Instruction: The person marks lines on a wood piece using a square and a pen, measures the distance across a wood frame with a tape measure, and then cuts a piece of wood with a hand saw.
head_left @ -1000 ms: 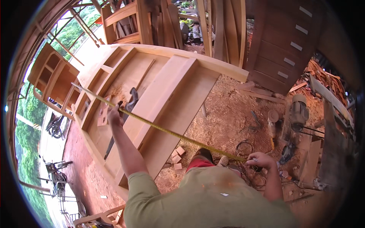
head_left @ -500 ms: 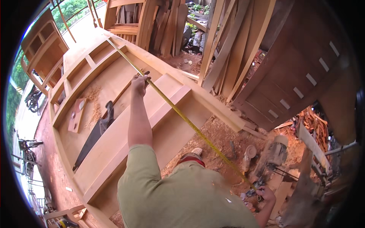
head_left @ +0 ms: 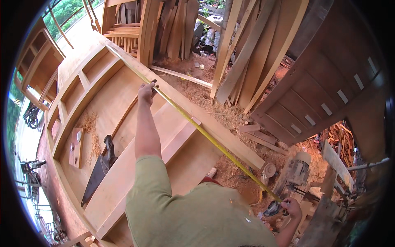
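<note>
A yellow tape measure (head_left: pixel 193 122) is pulled out along the right-hand rail of a large pale wooden frame (head_left: pixel 230 145), from the far corner back to me. My left hand (head_left: pixel 147 92), arm stretched forward, closes its fingers on the blade over the rail. At the lower right my right hand (head_left: pixel 292 208) grips the near end; its fingers hide most of that end. Inside the frame, left of my left forearm, a dark-handled handsaw (head_left: pixel 98 175) lies beside a wide board (head_left: pixel 119 177). Further left rests a small wooden block with round metal parts (head_left: pixel 75 147).
Wood shavings (head_left: pixel 88 123) lie in the frame and over the ground. Tall planks (head_left: pixel 247 53) lean at the back, with a brown panelled door (head_left: pixel 312 78) to their right. A dusty motor (head_left: pixel 299 168) sits near my right hand. Parked bikes (head_left: pixel 33 173) stand far left.
My view has shifted a little. The tape has come closer along the frame's right rail, and my left hand has moved with it toward that rail. Both hands keep their hold.
</note>
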A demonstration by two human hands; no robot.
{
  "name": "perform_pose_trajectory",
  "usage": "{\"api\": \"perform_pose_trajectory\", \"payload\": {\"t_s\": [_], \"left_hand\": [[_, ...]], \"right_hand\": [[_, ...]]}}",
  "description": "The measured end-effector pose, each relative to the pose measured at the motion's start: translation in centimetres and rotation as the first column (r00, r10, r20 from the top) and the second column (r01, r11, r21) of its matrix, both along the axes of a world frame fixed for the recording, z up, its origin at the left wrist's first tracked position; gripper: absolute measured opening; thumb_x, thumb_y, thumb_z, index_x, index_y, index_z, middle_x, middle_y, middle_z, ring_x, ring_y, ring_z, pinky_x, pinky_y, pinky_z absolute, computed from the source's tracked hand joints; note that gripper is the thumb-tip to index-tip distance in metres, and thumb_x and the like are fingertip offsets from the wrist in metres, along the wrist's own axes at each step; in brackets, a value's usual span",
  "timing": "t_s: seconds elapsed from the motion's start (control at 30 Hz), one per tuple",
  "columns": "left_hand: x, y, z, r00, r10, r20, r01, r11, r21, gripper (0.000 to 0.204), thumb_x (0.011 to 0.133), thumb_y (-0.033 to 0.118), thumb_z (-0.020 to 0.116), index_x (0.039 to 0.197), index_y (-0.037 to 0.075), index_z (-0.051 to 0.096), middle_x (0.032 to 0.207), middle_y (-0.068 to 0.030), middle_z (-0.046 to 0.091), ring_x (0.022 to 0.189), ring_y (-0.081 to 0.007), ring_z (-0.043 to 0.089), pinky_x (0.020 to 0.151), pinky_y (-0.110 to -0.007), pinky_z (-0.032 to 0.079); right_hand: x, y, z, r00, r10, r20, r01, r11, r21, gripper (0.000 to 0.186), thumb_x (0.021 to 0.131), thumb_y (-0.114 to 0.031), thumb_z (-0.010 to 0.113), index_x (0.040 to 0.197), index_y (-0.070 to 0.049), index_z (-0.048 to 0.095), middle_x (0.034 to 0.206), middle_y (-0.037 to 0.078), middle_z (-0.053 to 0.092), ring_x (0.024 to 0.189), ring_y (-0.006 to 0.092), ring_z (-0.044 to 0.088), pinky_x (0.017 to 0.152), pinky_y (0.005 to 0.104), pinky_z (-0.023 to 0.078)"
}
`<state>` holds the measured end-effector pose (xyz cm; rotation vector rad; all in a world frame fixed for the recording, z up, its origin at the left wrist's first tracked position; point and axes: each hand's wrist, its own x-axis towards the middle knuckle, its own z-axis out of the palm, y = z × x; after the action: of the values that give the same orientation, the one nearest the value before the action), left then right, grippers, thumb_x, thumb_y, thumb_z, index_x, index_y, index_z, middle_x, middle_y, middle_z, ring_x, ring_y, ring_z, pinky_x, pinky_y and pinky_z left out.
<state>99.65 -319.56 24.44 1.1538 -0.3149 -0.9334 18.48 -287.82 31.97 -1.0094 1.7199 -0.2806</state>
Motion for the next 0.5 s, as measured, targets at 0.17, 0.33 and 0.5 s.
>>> {"api": "perform_pose_trajectory", "payload": {"t_s": [0.17,0.33,0.5], "left_hand": [[2.1,-1.2,0.0,0.998,0.035,0.058,-0.036,0.999,0.027,0.024,0.088,-0.002,0.060,0.107,0.001,0.046,0.106,-0.0157,0.067,0.083,-0.0248,0.071,0.072,-0.036,0.062],[2.1,-2.5,1.4,0.990,0.097,0.106,-0.097,0.995,-0.013,0.019,0.087,-0.001,0.064,0.102,0.000,0.054,0.095,-0.0128,0.067,0.079,-0.0214,0.070,0.070,-0.033,0.061],[2.5,-3.6,2.9,0.976,0.146,0.159,-0.137,0.988,-0.065,0.019,0.086,-0.003,0.063,0.103,-0.002,0.058,0.095,-0.0132,0.068,0.079,-0.0222,0.070,0.070,-0.034,0.062]], "right_hand": [[7.1,-5.1,1.8,0.994,0.109,-0.007,-0.109,0.989,-0.100,0.011,0.085,-0.012,0.074,0.086,-0.002,0.069,0.075,0.000,0.065,0.070,0.0094,0.059,0.064,0.0260,0.046],[12.0,-9.9,0.3,0.985,0.168,-0.027,-0.170,0.980,-0.102,0.015,0.084,-0.016,0.075,0.088,-0.003,0.069,0.075,0.000,0.065,0.070,0.0089,0.059,0.063,0.0257,0.046],[16.6,-12.3,-0.8,0.990,0.130,0.056,-0.124,0.987,-0.100,0.014,0.087,-0.017,0.073,0.086,-0.003,0.069,0.076,-0.001,0.065,0.070,0.0082,0.058,0.064,0.0259,0.046]]}}
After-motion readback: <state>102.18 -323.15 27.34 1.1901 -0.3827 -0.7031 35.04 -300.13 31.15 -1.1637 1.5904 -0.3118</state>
